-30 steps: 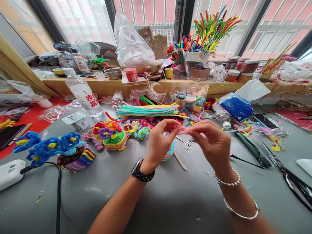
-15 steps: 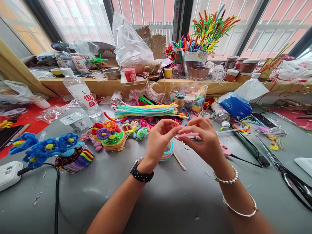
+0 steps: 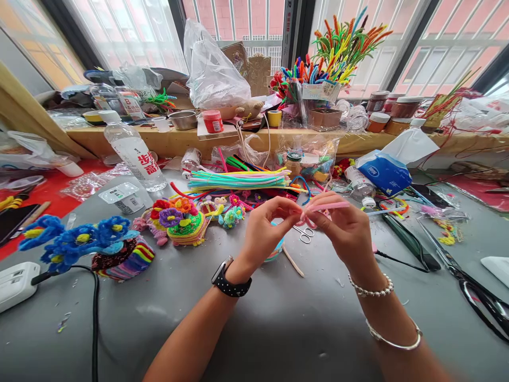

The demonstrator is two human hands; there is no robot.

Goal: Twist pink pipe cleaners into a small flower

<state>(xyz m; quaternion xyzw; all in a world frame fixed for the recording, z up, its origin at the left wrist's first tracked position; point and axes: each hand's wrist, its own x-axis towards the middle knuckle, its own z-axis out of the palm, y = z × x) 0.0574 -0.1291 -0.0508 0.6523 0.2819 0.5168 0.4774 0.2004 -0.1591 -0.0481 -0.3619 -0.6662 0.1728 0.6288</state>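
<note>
Pink pipe cleaner (image 3: 328,205) between both hands

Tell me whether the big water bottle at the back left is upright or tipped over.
Upright, though it appears to lean in this wide view. The water bottle stands on its base on the grey table, white cap on top, red-lettered label facing the camera.

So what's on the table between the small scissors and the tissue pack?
In the head view, the right hand holding a pink pipe cleaner covers most of that stretch.

Pink pipe cleaner (image 3: 329,205), grey table (image 3: 278,329)
</note>
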